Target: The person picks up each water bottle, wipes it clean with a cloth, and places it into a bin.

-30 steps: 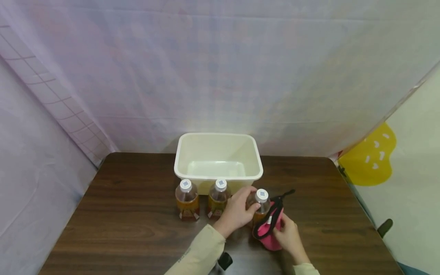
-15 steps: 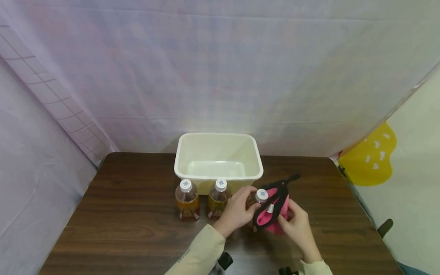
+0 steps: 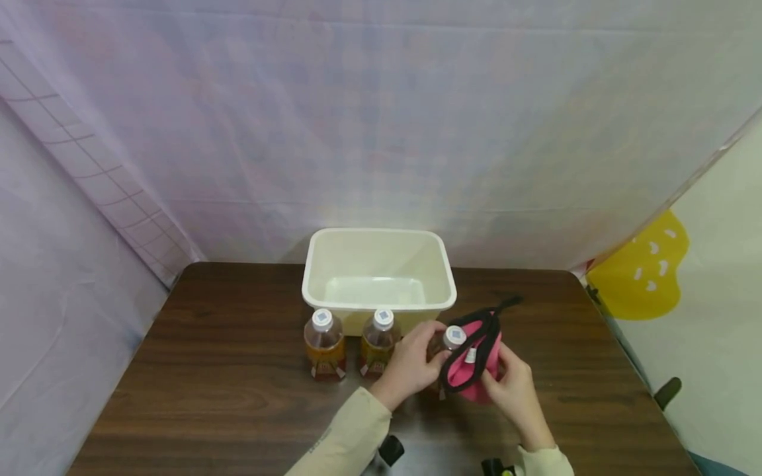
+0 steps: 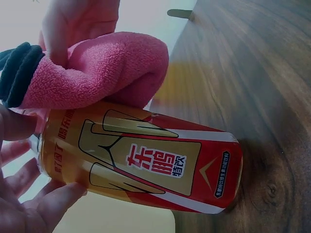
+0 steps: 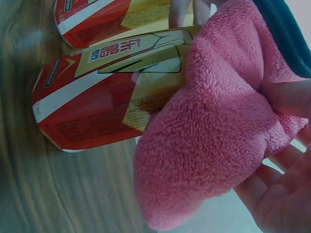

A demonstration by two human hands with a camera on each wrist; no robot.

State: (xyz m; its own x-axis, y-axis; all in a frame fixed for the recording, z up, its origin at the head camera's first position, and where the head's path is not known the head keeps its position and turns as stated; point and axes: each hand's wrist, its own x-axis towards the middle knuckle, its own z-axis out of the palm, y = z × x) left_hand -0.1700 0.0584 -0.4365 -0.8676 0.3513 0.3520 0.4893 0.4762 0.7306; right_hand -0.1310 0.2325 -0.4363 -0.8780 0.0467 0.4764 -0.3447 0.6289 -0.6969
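Note:
My left hand (image 3: 411,363) grips the upper part of an upright drink bottle (image 4: 146,155) with a white cap and a gold and red label. In my right hand (image 3: 512,390) is a pink fleecy cloth (image 5: 218,111) with black edging, pinched between thumb and fingers. The cloth bunches against the bottle's right side and covers part of its label, as the right wrist view shows. A small white tag (image 3: 471,356) sticks out of the folds. To the left, two more matching bottles stand upright: a middle bottle (image 3: 378,350) and a left bottle (image 3: 325,354).
Behind the bottles, a cream plastic tub (image 3: 378,308) sits at the back of the dark wooden table (image 3: 238,377). Pale curtain (image 3: 369,132) hangs just past the table's back edge. Black wrist gear (image 3: 391,450) shows near the front.
Over the second, my right hand moved up and slightly right, raising the cloth along the bottle's side; it has barely moved in the last half second. My left hand kept its hold.

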